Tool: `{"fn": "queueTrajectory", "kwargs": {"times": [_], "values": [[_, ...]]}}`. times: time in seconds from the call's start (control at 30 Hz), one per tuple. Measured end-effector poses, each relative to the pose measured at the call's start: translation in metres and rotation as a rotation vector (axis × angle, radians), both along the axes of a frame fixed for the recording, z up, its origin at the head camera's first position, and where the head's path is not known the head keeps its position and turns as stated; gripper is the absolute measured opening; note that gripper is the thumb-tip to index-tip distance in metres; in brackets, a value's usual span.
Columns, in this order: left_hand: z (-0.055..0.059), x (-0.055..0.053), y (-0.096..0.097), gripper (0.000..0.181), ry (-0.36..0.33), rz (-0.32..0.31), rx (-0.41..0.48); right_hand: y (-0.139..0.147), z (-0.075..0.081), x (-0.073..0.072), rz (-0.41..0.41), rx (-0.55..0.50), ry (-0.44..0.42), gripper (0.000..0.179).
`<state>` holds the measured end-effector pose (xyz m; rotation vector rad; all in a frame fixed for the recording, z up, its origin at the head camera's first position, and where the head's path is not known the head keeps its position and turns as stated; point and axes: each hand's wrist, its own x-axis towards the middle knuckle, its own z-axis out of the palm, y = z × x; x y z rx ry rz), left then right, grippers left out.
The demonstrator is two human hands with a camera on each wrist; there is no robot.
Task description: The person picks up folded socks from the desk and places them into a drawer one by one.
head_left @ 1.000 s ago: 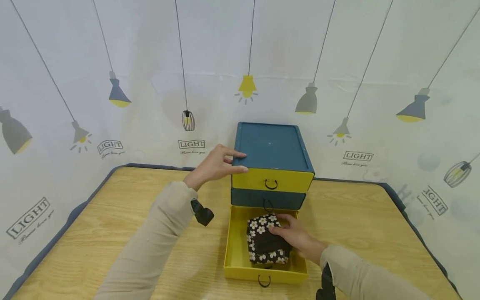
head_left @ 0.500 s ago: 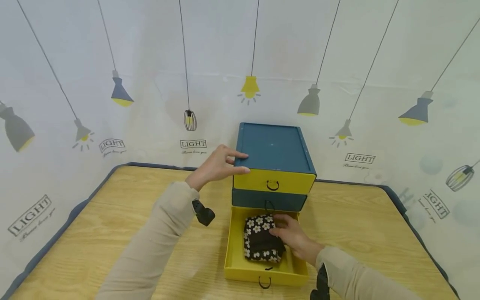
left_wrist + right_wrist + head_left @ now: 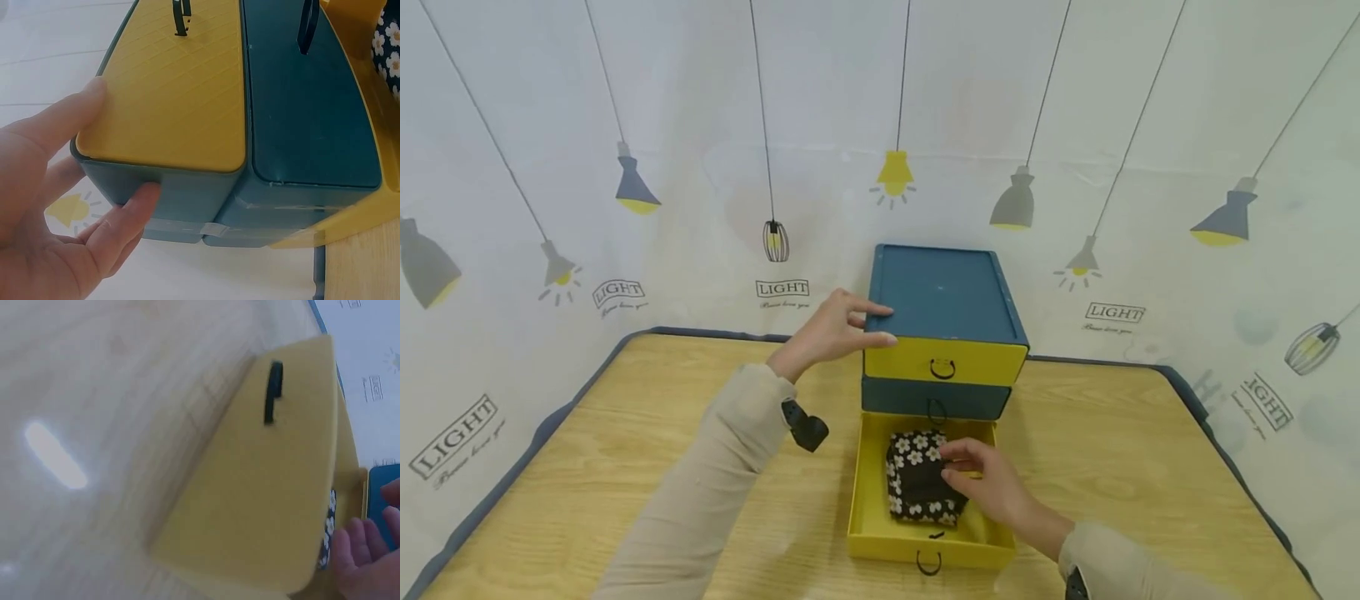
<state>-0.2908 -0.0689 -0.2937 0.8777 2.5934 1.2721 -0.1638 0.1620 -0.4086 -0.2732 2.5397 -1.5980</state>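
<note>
A small two-tier drawer cabinet (image 3: pixel 942 292) with a blue top stands at the back of the table. My left hand (image 3: pixel 831 329) grips its front left corner, with fingers over the top and side and the thumb at the front edge. Before the cabinet is a pulled-out yellow drawer (image 3: pixel 868 500). In it lies a folded black cloth with white flowers (image 3: pixel 917 479). Over the cloth's right side hovers my right hand (image 3: pixel 996 487), its fingers loosely bent and nothing held. In the right wrist view, the drawer front (image 3: pixel 262 481) hides most of the cloth.
Above the pulled-out drawer are a blue lower drawer front (image 3: pixel 902 397) and a yellow upper one (image 3: pixel 895 358), each with a black loop handle. The wooden table (image 3: pixel 1120 467) meets a curtain (image 3: pixel 820 100) printed with lamps behind.
The cloth has shifted slightly left in the drawer and been let go. My right hand has drawn back from it to the right. My left hand stays on the cabinet corner.
</note>
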Motion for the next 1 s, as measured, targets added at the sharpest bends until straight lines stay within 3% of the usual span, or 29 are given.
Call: {"fn": "queueTrajectory", "kwargs": {"times": [0.13,0.27,0.4,0.57,0.73,0.93,1.0], "values": [[0.000,0.000,0.000,0.041,0.007,0.002,0.007,0.000,-0.001,0.017,0.071,-0.050,0.023,0.026],[-0.001,0.000,0.000,0.041,0.007,-0.005,0.010,0.002,-0.003,0.037,0.100,-0.115,-0.029,0.028],[-0.001,0.001,0.000,0.041,0.001,0.001,0.011,0.006,-0.006,0.056,0.166,-0.119,-0.009,0.026],[-0.002,0.003,0.000,0.041,-0.001,0.008,0.015,0.014,-0.014,0.065,0.200,-0.066,0.024,0.023],[-0.002,0.002,0.000,0.041,0.007,0.002,0.019,0.017,-0.032,0.070,0.239,-0.036,0.113,0.021],[-0.002,0.001,0.000,0.041,0.020,0.000,0.009,0.008,-0.045,0.074,0.152,-0.015,-0.085,0.028],[-0.002,0.002,0.000,0.041,0.020,0.001,0.008,0.005,-0.050,0.075,0.129,-0.002,-0.079,0.029]]}}
